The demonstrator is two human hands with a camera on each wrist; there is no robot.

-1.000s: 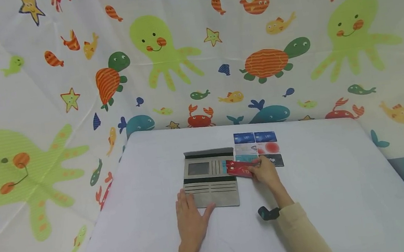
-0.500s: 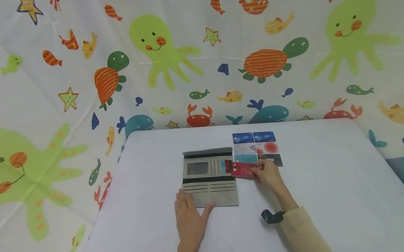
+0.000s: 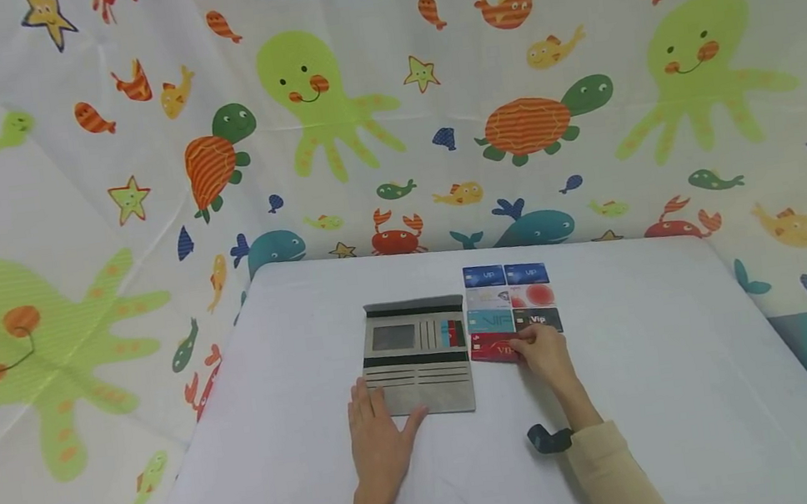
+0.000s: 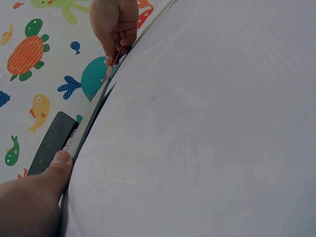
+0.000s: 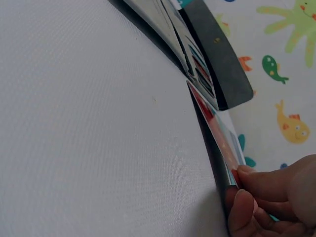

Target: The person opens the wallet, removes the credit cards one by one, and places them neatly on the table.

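Observation:
A grey wallet (image 3: pixel 447 396) lies unfolded on the white table, with teal and red card edges showing in its slots at the right. My left hand (image 3: pixel 384 448) rests on its lower left part, fingers straight and thumb spread along the bottom edge. Between thumb and fingers, my right hand (image 3: pixel 546 356) pinches the right end of a red VIP card (image 3: pixel 492 347). That card is just right of the wallet, close below the teal card (image 3: pixel 490 321). In the right wrist view the red card (image 5: pixel 217 129) stands at a slant near the wallet's dark flap (image 5: pixel 217 54).
Beyond the right hand, several cards lie in two columns: blue VIP cards (image 3: pixel 527 274) at the top, a white one with a red circle (image 3: pixel 532 296), and a black one (image 3: pixel 543 318) partly behind the hand. A cloth printed with sea animals (image 3: pixel 532 127) hangs behind the table.
The red card has moved right, from overlapping the wallet's right edge to beside it, and is now below the teal card. The left hand has stayed on the wallet.

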